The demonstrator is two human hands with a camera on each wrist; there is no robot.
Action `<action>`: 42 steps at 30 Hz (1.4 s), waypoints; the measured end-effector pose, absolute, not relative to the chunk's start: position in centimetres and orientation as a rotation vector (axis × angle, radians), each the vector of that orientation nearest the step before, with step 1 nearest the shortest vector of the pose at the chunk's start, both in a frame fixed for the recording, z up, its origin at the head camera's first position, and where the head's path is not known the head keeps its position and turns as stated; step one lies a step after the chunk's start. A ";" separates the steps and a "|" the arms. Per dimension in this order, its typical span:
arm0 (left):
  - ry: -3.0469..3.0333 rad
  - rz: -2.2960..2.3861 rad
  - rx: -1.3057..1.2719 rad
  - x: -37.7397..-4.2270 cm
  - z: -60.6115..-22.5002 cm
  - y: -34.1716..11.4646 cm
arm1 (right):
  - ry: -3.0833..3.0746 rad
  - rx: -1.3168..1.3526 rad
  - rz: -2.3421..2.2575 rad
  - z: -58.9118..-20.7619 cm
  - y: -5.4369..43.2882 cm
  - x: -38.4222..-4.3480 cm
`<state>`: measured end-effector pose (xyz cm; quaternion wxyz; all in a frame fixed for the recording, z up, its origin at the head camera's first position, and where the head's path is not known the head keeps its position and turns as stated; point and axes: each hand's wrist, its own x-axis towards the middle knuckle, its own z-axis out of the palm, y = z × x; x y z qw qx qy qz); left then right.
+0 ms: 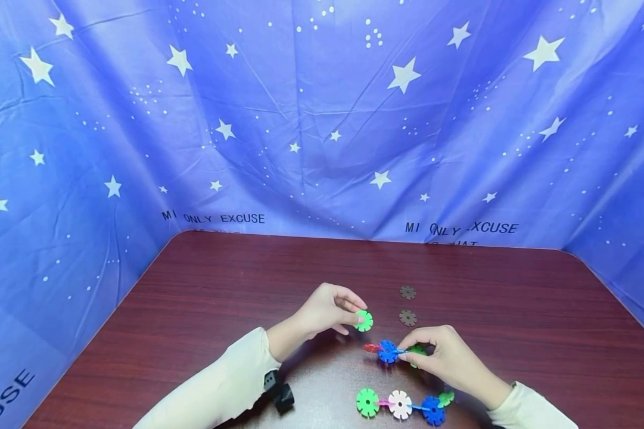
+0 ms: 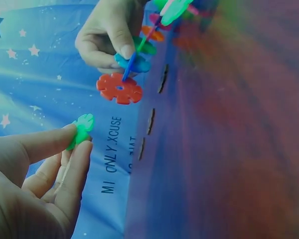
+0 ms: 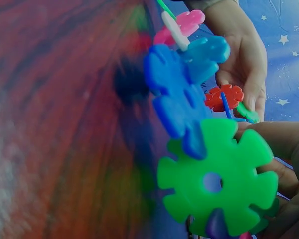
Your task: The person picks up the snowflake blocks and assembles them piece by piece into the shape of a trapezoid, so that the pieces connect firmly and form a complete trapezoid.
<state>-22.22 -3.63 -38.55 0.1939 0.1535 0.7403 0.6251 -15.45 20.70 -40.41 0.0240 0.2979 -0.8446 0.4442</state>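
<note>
A blue star-printed curtain [image 1: 300, 119] hangs behind and beside a dark red wooden table [image 1: 236, 268]. The left hand [image 1: 327, 311] pinches a bright green disc [image 1: 365, 322] between thumb and fingers, its tips closed to the disc's thickness, the disc projecting from them. Just right of and below it, apart, is the red disc [image 1: 372, 348] ending a chain of notched discs, followed by a blue disc [image 1: 388, 351]. The right hand [image 1: 446, 357] grips the chain beyond that, thumb and fingertips closed on a light-blue disc [image 2: 132, 63]. The table's left and back edges lie well away from both hands; its right edge is also well off. A black object [image 1: 284, 398] sits below the left sleeve [image 1: 220, 381]. Two brown discs [image 1: 407, 317] lie beyond the chain. Nearer the wearer, a row with a green disc, a white disc [image 1: 400, 405] and a dark-blue disc [image 1: 434, 411] crowds the room below the right hand; whether it joins the held chain, I cannot tell.
</note>
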 end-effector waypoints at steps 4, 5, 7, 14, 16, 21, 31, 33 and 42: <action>2.058 1.767 0.438 -21.4 -38.8 -4.5 | -2.630 0.901 1.345 -40.4 20.8 -15.4; 2.052 1.768 0.437 -21.2 -38.8 -4.7 | -2.634 0.894 1.338 -40.4 20.8 -15.4; 2.043 1.768 0.429 -20.9 -39.0 -5.0 | -2.638 0.889 1.322 -40.4 20.9 -15.3; 1.989 1.768 0.353 -19.9 -39.4 -5.5 | -2.625 0.895 1.317 -40.5 20.8 -15.1; 1.963 1.772 0.333 -19.7 -39.6 -5.5 | -2.620 0.887 1.320 -40.6 20.9 -15.1; 1.949 1.774 0.314 -19.3 -40.0 -5.5 | -2.627 0.845 1.313 -40.9 20.9 -15.0; 1.949 1.758 0.317 -19.2 -40.5 -5.2 | -2.610 0.839 1.304 -40.8 20.9 -14.8; 1.954 1.753 0.317 -19.1 -40.5 -5.1 | -2.609 0.838 1.302 -40.9 20.9 -14.8; 1.979 1.707 0.349 -18.7 -40.3 -5.0 | -2.604 0.843 1.329 -40.8 20.4 -14.4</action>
